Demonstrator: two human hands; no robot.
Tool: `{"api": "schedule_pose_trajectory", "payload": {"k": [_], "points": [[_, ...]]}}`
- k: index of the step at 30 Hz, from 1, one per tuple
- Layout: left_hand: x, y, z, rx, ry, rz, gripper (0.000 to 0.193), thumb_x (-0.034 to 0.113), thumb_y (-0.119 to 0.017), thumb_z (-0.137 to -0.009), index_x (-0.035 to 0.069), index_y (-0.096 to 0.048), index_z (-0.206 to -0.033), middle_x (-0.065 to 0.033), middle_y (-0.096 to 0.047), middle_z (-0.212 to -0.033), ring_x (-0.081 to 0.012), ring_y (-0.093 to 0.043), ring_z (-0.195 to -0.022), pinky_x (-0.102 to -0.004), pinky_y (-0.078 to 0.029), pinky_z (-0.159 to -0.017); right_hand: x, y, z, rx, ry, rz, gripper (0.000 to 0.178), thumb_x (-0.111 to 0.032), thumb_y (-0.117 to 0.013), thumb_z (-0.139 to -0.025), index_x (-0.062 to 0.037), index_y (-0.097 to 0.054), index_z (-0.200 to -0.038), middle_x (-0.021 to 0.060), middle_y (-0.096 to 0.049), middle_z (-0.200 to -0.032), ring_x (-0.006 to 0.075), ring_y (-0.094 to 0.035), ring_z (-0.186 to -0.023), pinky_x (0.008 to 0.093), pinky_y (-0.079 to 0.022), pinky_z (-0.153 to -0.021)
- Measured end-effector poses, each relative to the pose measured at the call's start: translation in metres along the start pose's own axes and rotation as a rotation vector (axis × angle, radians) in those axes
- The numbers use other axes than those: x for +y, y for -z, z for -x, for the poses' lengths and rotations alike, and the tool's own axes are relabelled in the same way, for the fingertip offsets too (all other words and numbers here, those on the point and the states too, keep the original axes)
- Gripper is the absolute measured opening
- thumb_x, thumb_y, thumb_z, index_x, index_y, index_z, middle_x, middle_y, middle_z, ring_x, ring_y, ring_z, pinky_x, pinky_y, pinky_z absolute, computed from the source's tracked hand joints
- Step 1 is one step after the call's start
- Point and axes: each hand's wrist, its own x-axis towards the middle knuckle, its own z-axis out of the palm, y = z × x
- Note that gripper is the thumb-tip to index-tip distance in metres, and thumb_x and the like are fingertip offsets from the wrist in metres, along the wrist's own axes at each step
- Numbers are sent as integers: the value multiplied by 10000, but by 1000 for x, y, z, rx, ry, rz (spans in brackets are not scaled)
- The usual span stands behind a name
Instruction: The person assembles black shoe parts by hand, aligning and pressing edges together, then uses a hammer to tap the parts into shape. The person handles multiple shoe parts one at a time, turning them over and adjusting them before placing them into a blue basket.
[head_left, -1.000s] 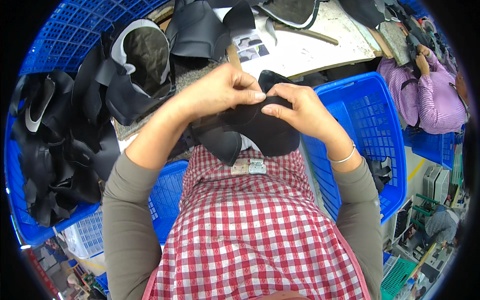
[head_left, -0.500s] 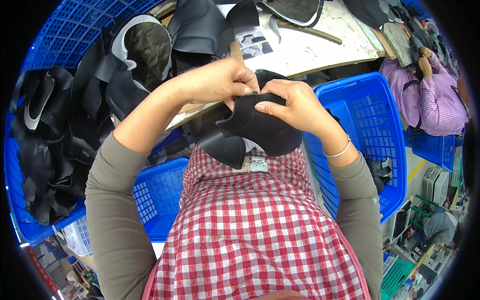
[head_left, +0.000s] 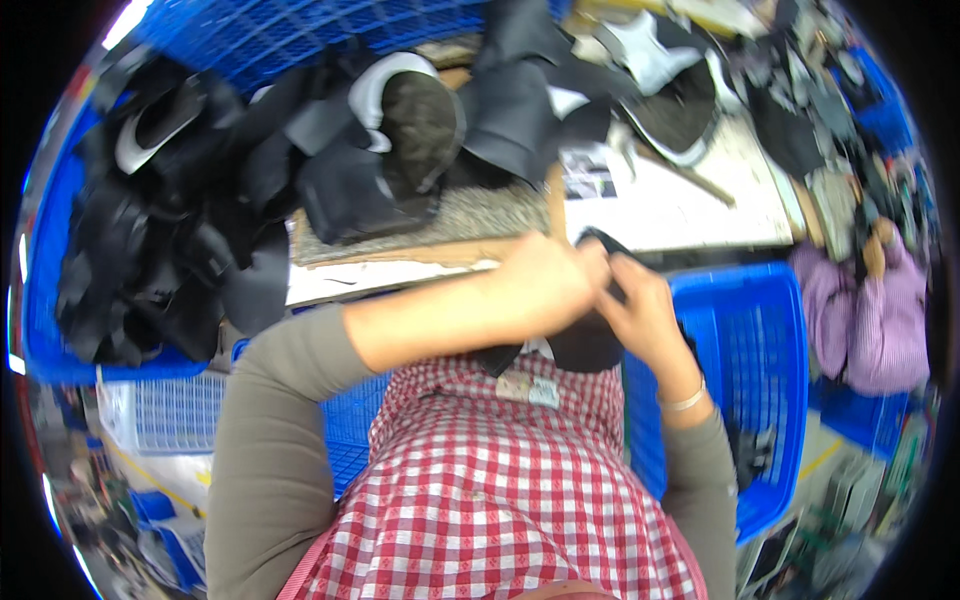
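In front of my apron, a black leather boot upper [head_left: 590, 348] is held between my two hands, partly hidden by them. My left hand [head_left: 553, 284] is curled at its top edge, blurred by motion, with the fingertips close to the right hand. On the other side, my right hand [head_left: 643, 308] has its thumb and fingers closed on the upper near the same edge. What the left fingertips pinch is smeared. Beyond them on the workbench [head_left: 690, 225] lie a fur-lined boot upper [head_left: 425, 115] and a smooth black one [head_left: 510, 115].
Black uppers fill a blue basket [head_left: 40, 330] at the left. Another blue basket [head_left: 790, 400] stands close on my right, and one [head_left: 350, 430] is partly behind my left arm. A thin stick [head_left: 695, 180] lies on the bench. A person in a purple shirt [head_left: 890, 325] works at the right.
The whole view has shifted, so the bench and baskets sit lower and further right. My left hand has turned over the upper's top edge, covering more of it.
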Motion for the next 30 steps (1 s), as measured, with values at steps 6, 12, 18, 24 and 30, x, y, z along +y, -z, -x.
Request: {"api": "schedule_pose_trajectory", "payload": {"k": [6,12,18,24,30], "points": [[7,-11,56,540,-39,201,171,80,-704,-813,57,-665,-978,-106,-669,-1003,-278,-708,-932,-398,-580,-756,-7,19,36,-108,96,-45,251,-66,-827,-757,-20,-666,-944,149,-638,-891,378,-604,-856,432,-487,-748],[-50,24,165,873,625,-136,670,-62,-788,-760,130,-631,-1383,-193,-504,-1406,-404,-502,-1307,-463,-459,-1081,5,101,72,223,-194,-661,465,-10,-750,-899,27,-613,-1342,65,-679,-1189,159,-649,-990,290,-529,-872],[-114,-11,197,1126,1065,229,884,155,-855,-818,-42,-366,-1527,-264,-436,-1469,-427,-451,-1341,-499,-328,-1180,-7,150,-48,808,59,-1185,363,-115,-597,-1067,-46,-557,-1420,131,-625,-1407,259,-589,-1283,482,-433,-1154],[-152,-8,166,1162,816,1494,511,43,-780,-890,-74,-578,-1344,-148,-677,-1283,-229,-640,-1184,-341,-479,-1052,-81,-2,-225,335,-20,-1518,334,-157,-697,-1004,30,-628,-1272,159,-676,-1303,280,-650,-1180,449,-507,-1074],[-116,88,216,1467,605,873,313,76,-785,-902,-14,-684,-1184,-113,-722,-1133,-182,-686,-992,-342,-547,-947,-73,-56,-217,302,193,-331,264,-152,-738,-949,-47,-710,-1189,107,-721,-1114,256,-682,-1012,349,-544,-881]]}}
